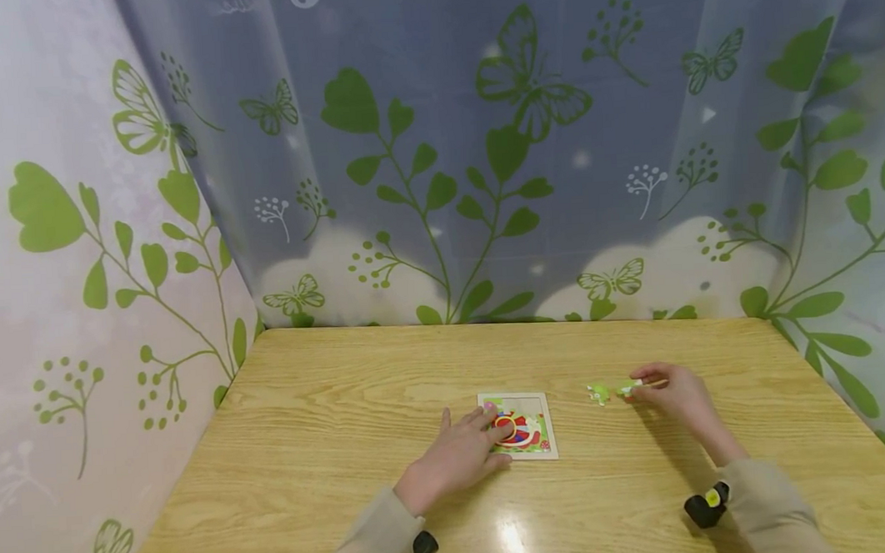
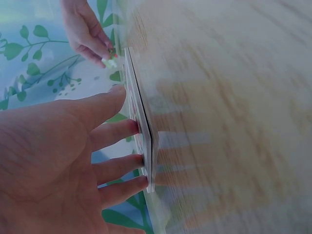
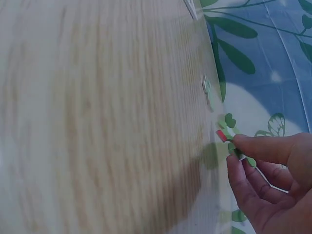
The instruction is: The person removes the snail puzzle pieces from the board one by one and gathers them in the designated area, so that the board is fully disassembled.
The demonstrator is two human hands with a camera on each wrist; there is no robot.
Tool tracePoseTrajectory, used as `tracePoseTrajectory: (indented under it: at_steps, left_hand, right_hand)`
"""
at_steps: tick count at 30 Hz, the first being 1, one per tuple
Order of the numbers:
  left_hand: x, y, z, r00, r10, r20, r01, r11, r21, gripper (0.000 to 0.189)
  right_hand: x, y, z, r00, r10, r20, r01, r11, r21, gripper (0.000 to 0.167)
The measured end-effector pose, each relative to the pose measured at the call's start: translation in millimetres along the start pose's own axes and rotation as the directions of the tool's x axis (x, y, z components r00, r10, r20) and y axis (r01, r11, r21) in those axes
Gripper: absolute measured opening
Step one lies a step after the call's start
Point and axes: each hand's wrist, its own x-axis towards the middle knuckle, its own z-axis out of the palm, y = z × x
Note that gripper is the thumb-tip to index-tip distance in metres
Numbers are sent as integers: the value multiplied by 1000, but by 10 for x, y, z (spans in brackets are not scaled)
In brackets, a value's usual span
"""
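Note:
A square jigsaw puzzle (image 1: 535, 444) in a pale frame lies on the table, its picture red, green and white with a bare patch at the upper right. My left hand (image 1: 459, 453) rests on its left side with fingers spread; in the left wrist view the fingertips touch the puzzle's edge (image 2: 142, 117). To the right, my right hand (image 1: 674, 396) pinches a green puzzle piece (image 1: 629, 388) between thumb and fingers. In the right wrist view this piece (image 3: 236, 146) shows a red tip. Another green puzzle piece (image 1: 598, 394) lies on the table just left of it.
The wooden table (image 1: 329, 399) ends at a hanging cloth (image 1: 438, 185) printed with leaves and butterflies, which also covers both sides. A black wrist camera (image 1: 706, 506) is strapped at the right sleeve, another (image 1: 425, 548) at the left.

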Motion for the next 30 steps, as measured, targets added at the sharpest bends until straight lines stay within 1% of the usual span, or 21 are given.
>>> tracePoseTrajectory:
  at_steps: [4, 10, 17, 24, 28, 30]
  left_hand:
    - [4, -1, 6, 1000, 0, 1, 0, 1000, -4, 52]
    - [0, -6, 20, 1000, 0, 9, 0, 1000, -3, 53]
    - [-2, -8, 22, 1000, -1, 4, 1, 1000, 2, 53]
    - [0, -14, 32, 1000, -3, -9, 3, 1000, -4, 52]
    - [2, -18, 33, 1000, -5, -6, 5, 1000, -3, 52]
    - [1, -17, 27, 1000, -8, -2, 8, 1000, -4, 52]
  right_hand:
    - [21, 23, -20, 1000, 21, 16, -21, 1000, -8, 29]
    - [58, 57, -30, 996, 77, 51, -76, 997, -13, 30]
    - [92, 47, -42, 991, 94, 92, -94, 996, -9, 31]
    - [125, 34, -43, 988, 95, 119, -85, 993, -86, 28]
    - [132, 30, -36, 990, 84, 111, -73, 992, -106, 26]
    - [132, 29, -33, 993, 69, 95, -57, 991, -123, 25]
